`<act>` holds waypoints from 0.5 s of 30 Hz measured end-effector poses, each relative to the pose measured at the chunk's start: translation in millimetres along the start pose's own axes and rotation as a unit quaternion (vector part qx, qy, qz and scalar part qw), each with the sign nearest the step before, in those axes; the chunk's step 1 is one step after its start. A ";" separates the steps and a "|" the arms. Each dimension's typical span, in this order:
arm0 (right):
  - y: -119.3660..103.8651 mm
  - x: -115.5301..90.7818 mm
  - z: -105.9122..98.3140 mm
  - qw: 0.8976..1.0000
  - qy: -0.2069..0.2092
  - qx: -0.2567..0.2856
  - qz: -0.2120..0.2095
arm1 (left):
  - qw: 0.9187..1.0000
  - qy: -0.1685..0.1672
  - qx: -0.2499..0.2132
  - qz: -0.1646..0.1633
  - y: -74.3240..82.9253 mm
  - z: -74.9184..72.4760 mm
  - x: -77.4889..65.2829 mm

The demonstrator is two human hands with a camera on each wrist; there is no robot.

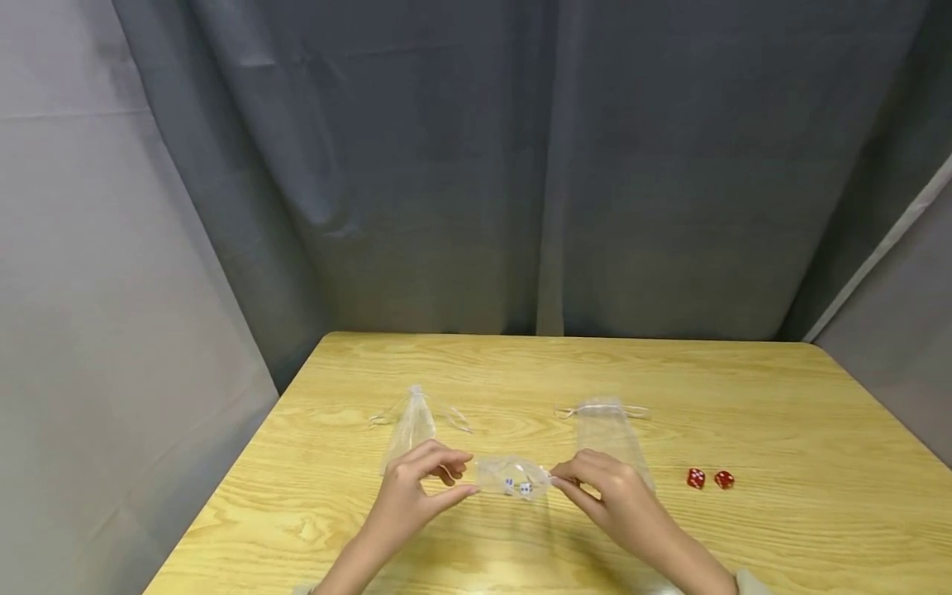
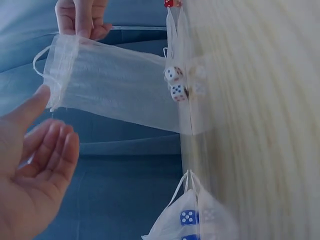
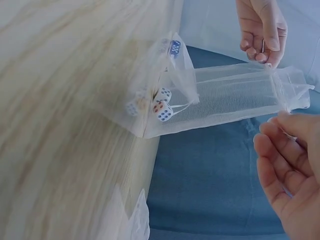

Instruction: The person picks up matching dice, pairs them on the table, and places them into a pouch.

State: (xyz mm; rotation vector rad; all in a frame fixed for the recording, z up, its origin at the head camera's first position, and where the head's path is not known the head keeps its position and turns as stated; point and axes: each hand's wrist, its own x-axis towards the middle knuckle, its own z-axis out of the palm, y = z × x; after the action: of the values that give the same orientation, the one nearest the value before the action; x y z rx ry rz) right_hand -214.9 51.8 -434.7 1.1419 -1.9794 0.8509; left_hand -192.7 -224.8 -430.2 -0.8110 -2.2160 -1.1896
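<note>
Between the hands a sheer white drawstring bag (image 1: 491,473) stands upright, its bottom on the table. Two white dice (image 2: 177,91) with coloured pips lie inside at the bottom. My right hand (image 1: 613,496) pinches the bag's top edge near the drawstring with thumb and forefinger. My left hand (image 1: 420,487) is at the other top corner; its thumb (image 2: 37,102) touches or nearly touches the edge, and its fingers stand apart from the thumb. Beyond the left hand is a gathered sheer bag (image 1: 412,423), with blue dice (image 2: 188,217) inside.
Another sheer bag (image 1: 606,430) lies flat beyond my right hand, its drawstring spread at the top. Two red dice (image 1: 696,478) lie to the right on the wooden table (image 1: 803,430). Grey curtains (image 1: 446,182) hang behind the table.
</note>
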 end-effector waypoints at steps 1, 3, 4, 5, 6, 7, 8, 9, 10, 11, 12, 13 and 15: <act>-0.2 0.1 -0.3 1.000 0.000 0.001 0.000 | 1.000 0.004 0.002 -0.007 1.2 0.4 -0.2; -0.5 0.2 -0.6 1.000 0.001 0.002 0.000 | 1.000 0.009 0.004 -0.023 3.5 3.1 0.6; -0.8 0.0 -0.8 1.000 0.001 0.002 0.000 | 1.000 0.008 0.007 -0.030 4.5 5.0 1.2; -1.1 -0.1 -0.7 1.000 -0.001 0.001 0.000 | 0.999 0.007 0.009 -0.036 5.7 7.1 2.0; -1.3 0.0 -0.5 1.000 -0.003 -0.001 -0.002 | 0.999 0.006 0.011 -0.044 6.8 9.1 2.7; -1.6 0.0 -0.3 1.000 -0.005 -0.003 -0.004 | 0.999 0.005 0.014 -0.050 7.8 11.0 3.3; -1.9 0.0 -0.1 1.000 -0.008 -0.003 -0.006 | 0.998 0.005 0.018 -0.056 8.8 12.6 3.8; -2.1 0.1 0.1 1.000 -0.011 -0.003 -0.008 | 0.998 0.006 0.024 -0.063 9.7 13.6 4.1; -2.3 0.2 0.0 1.000 -0.013 -0.002 -0.008 | 0.997 0.008 0.031 -0.071 10.6 14.0 4.3; -2.4 0.3 -0.3 1.000 -0.013 -0.003 -0.008 | 0.996 0.012 0.034 -0.079 11.2 13.9 4.3; -2.3 0.6 -0.9 1.000 -0.011 -0.005 -0.007 | 0.995 0.016 0.036 -0.087 11.8 13.1 4.3; -2.2 0.9 -1.8 1.000 -0.009 -0.006 -0.005 | 0.995 0.019 0.040 -0.094 12.1 11.9 4.1; -1.6 1.8 -3.9 1.000 -0.003 -0.009 0.001 | 0.994 0.021 0.047 -0.099 12.0 8.4 3.9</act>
State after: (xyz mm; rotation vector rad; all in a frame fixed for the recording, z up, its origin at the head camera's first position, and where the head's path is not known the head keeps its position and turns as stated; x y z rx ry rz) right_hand -213.3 53.5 -430.8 1.1330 -1.9900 0.8308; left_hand -188.2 -211.2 -425.1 -0.5335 -2.3404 -1.1712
